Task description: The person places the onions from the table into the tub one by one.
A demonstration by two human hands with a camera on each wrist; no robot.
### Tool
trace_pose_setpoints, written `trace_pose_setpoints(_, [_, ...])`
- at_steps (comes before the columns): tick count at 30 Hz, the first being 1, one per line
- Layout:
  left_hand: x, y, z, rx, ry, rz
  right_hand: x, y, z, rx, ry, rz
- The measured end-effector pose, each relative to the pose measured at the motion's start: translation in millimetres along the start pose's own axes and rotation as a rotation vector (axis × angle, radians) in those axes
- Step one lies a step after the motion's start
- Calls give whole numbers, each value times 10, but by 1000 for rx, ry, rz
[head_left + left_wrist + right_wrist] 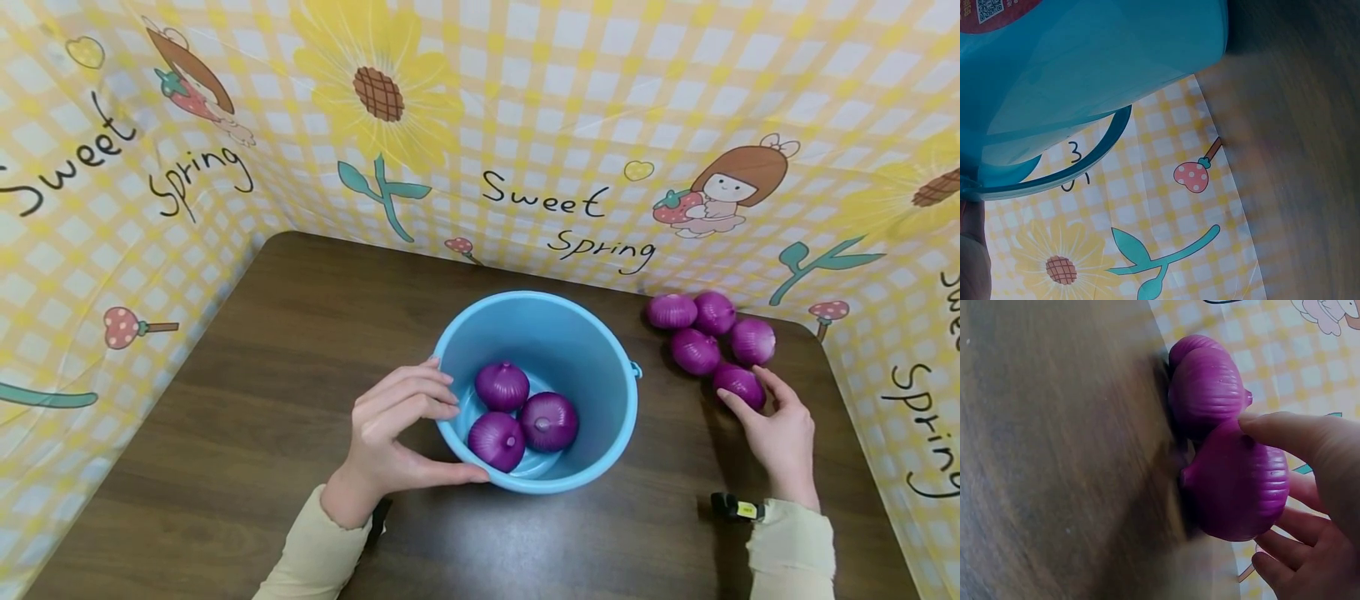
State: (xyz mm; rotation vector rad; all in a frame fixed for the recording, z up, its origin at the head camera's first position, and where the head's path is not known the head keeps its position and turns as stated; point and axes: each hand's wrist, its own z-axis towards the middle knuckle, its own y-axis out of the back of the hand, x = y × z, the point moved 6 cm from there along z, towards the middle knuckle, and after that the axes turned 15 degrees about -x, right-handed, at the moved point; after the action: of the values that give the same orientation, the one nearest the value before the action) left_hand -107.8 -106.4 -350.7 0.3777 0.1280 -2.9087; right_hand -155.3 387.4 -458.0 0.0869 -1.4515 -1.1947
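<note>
A blue bucket (536, 300) stands on the table with three purple onions (502, 386) inside. My left hand (397, 433) grips the bucket's left rim, thumb at the front and fingers farther back. In the left wrist view, the bucket's outer wall (1097, 69) and its hanging handle (1116, 134) show, with only a bit of the hand at the left edge. At the right, my right hand (780, 429) holds an onion (738, 385) between thumb and fingers. That onion (1235, 484) sits against another onion (1207, 387) in the right wrist view.
Several more onions (695, 351) lie clustered at the table's back right corner, beyond the held one. A yellow checked cloth (555, 108) rises behind and at both sides of the brown wooden table (300, 333).
</note>
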Motion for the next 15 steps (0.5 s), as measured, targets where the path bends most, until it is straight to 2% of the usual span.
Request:
trace_pose_setpoints(4, [1, 0, -3, 1, 0, 1, -10, -9, -14, 4, 1, -18])
trace_pose_setpoints(9, [2, 0, -6, -3, -1, -2, -17, -24, -24, 30, -8, 9])
trace_pose_setpoints(15, [7, -1, -13, -3, 4, -3, 3, -28, -35, 46, 22, 19])
